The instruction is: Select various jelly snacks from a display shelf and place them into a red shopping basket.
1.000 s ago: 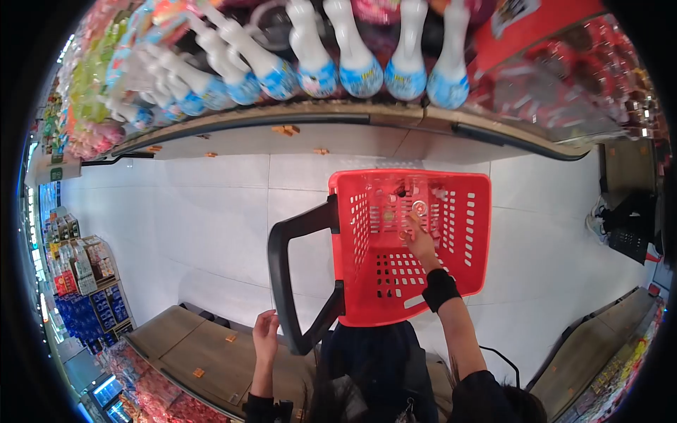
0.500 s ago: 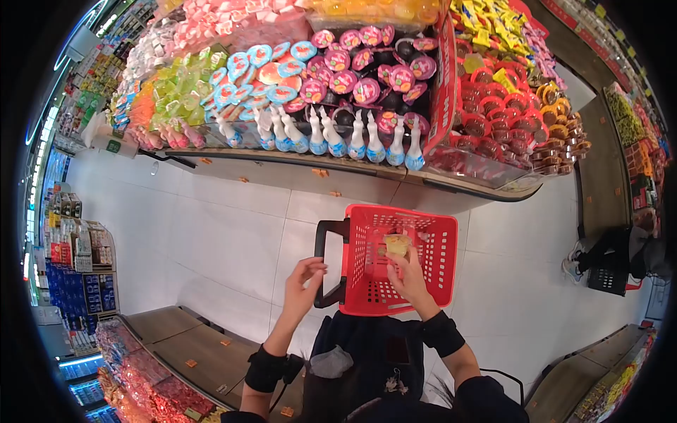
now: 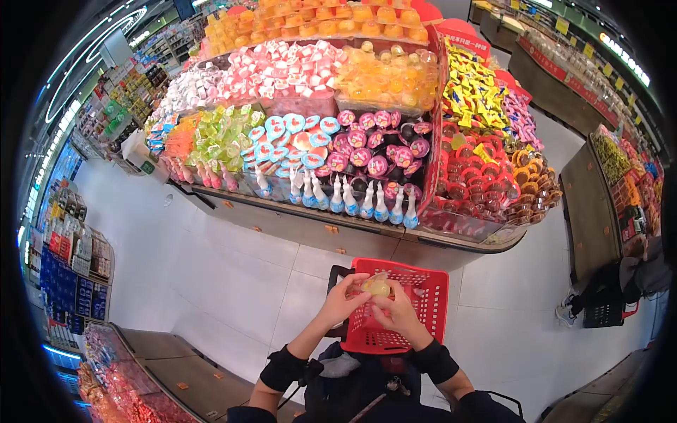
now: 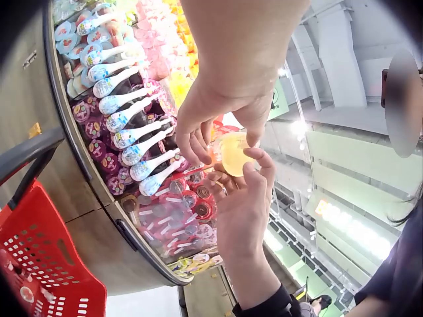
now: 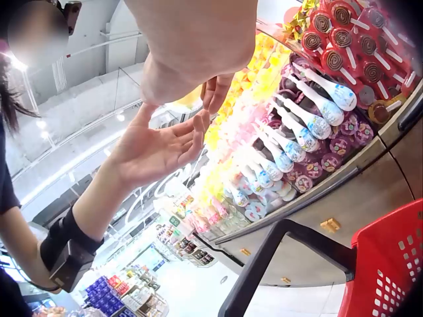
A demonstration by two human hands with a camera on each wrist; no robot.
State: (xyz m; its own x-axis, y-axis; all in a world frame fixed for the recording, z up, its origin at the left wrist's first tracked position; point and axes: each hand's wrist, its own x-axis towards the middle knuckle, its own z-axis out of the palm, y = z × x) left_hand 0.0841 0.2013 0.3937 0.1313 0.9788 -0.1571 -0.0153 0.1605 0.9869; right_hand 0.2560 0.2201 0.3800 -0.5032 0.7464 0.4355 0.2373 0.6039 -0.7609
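Note:
Both hands meet over the red shopping basket [image 3: 431, 321] around a translucent pale-yellow jelly cup [image 3: 377, 287]. My left hand [image 3: 340, 304] holds one side of the cup. My right hand [image 3: 398, 309] grips the opposite side, fingers and thumb bent around it. In the left wrist view the yellow cup [image 4: 234, 153] sits between the fingertips of both hands. The right wrist view shows the cup [image 5: 188, 102] mostly hidden behind the right hand [image 5: 198, 46], with the left hand [image 5: 155, 152] below it. The basket's black handle [image 3: 337, 280] lies just behind my left hand.
Ahead stands a display counter [image 3: 352, 240] heaped with wrapped jellies and sweets. White-necked blue bottles [image 3: 350, 201] line its front edge. Chocolate-coloured lollipops [image 5: 342, 39] lie at its right part. At far right a person's legs [image 3: 596, 292] stand beside a black basket [image 3: 605, 315].
The right hand has lifted the jelly cup from inside the basket. The left hand has come across from the left to join it. The view has tilted up to the display.

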